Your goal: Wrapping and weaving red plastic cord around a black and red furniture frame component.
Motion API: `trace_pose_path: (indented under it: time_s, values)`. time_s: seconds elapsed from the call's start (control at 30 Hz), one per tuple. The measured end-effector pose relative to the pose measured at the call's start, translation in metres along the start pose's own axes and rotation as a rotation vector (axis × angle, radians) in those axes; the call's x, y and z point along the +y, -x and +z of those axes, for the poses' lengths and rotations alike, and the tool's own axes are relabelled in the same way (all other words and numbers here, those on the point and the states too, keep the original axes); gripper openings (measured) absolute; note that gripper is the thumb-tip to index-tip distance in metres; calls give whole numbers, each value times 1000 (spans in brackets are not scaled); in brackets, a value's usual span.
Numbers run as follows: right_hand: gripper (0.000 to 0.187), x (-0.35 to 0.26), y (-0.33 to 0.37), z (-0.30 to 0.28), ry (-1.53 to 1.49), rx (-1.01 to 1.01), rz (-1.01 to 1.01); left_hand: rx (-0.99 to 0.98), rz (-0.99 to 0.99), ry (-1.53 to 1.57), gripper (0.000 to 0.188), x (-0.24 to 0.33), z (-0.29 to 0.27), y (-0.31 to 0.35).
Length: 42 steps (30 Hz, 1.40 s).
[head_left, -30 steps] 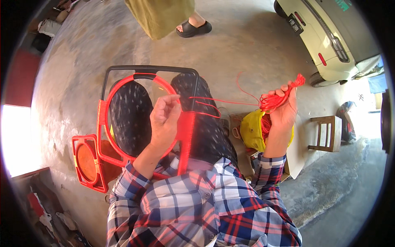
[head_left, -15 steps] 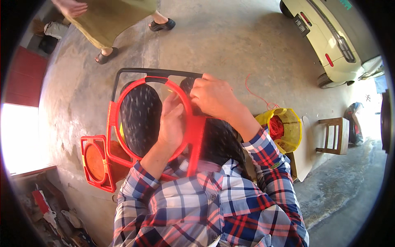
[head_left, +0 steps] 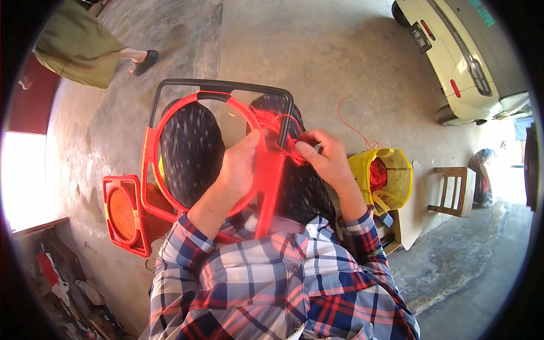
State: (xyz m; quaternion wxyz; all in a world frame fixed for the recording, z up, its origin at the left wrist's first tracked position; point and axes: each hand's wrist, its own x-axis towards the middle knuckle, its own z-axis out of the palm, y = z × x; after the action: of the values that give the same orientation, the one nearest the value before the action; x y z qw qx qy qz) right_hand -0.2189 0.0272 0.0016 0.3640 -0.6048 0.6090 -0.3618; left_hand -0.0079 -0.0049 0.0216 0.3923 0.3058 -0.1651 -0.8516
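Note:
A square frame with a ring inside it (head_left: pixel 148 164) rests over my thighs. Red cord wraps most of it, while its top and upper right corner are bare black (head_left: pixel 255 86). My left hand (head_left: pixel 237 167) is closed around the ring's right side, and its fingertips are partly hidden. Just outside the frame's right side, my right hand (head_left: pixel 327 157) pinches a loose bundle of red cord (head_left: pixel 296 152). Strands of that cord pass around the black bar at the upper right.
A yellow container (head_left: pixel 401 178) with red cord (head_left: pixel 378 174) inside lies to my right, near a wooden stool (head_left: pixel 466 192). Another red-wrapped frame (head_left: pixel 107 207) leans at my left. A pale vehicle (head_left: pixel 453 51) stands far right; a walking person (head_left: pixel 79 45) is far left.
My right hand has moved from the frame's upper right corner down and outward, and a red cord bundle now shows in it. The person ahead has walked left.

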Motion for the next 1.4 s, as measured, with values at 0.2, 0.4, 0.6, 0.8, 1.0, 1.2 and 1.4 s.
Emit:
trace_pose_path:
  time_s: [0.2,0.4,0.6,0.8,1.0,1.2,1.4]
  values:
    - [33,-1,6,6,-644,0,192,0,-24,-34,46,1,3,0]
    - [28,33,4,13,-496,3,164,62,14,-132,45,-1,4,-1]
    - [18,31,-26,11,-358,23,160,69,-60,-92,41,-2,-8,-3]
    - [16,15,-36,9,327,-79,-425,49,-57,-133,29,-1,-3,-2]
    - [24,28,-16,-49,664,-9,-364,194,-33,-112,22,-2,-7,3]
    - [27,71,23,-103,-402,250,201,136,-122,-344,19,4,3,4]
    - [30,87,41,-116,-511,269,439,148,-203,-346,15,5,8,6]
